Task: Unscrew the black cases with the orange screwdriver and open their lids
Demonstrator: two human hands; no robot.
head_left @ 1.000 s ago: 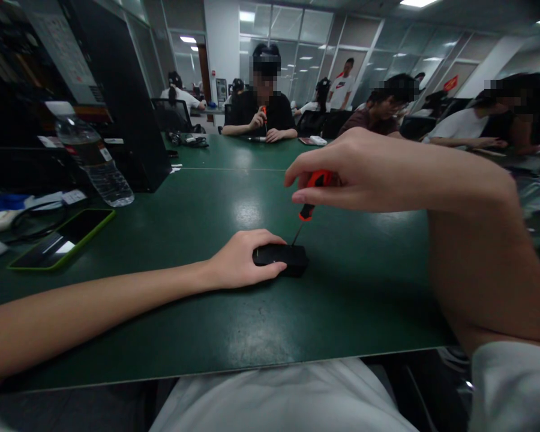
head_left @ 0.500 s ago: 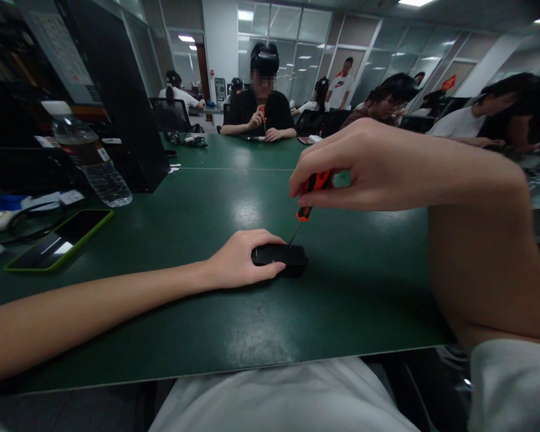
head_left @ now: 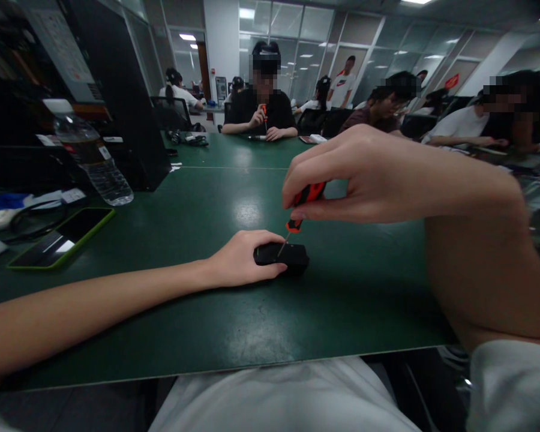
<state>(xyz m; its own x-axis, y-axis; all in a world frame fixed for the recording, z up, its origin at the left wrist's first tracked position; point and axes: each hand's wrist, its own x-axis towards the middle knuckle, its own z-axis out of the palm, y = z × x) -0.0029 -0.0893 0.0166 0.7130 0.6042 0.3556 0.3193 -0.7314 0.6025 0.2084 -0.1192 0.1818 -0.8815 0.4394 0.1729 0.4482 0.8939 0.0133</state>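
Note:
A small black oblong box (head_left: 297,257) lies on the green table (head_left: 252,324). My left hand (head_left: 245,258) is closed round its left end, with the thumb along the near side and the fingers over the far side. Above it, my right hand (head_left: 342,177) grips a screwdriver (head_left: 294,225) by its red and black handle. The thin shaft slants down to the left, and its tip is at the top face of the box, near my left thumb. Whether the tip sits in a screw is too small to tell.
At the left lie a phone (head_left: 63,237) in a green case and a black cable (head_left: 36,219). A water bottle (head_left: 92,153) stands beside a tall black cabinet (head_left: 117,90). Across the table a person (head_left: 261,108) holds another screwdriver; several more people sit behind and to the right.
My right hand has moved slightly left and down with the screwdriver. Its tip has shifted from the box's far edge to a spot nearer my left thumb. My left hand keeps its hold.

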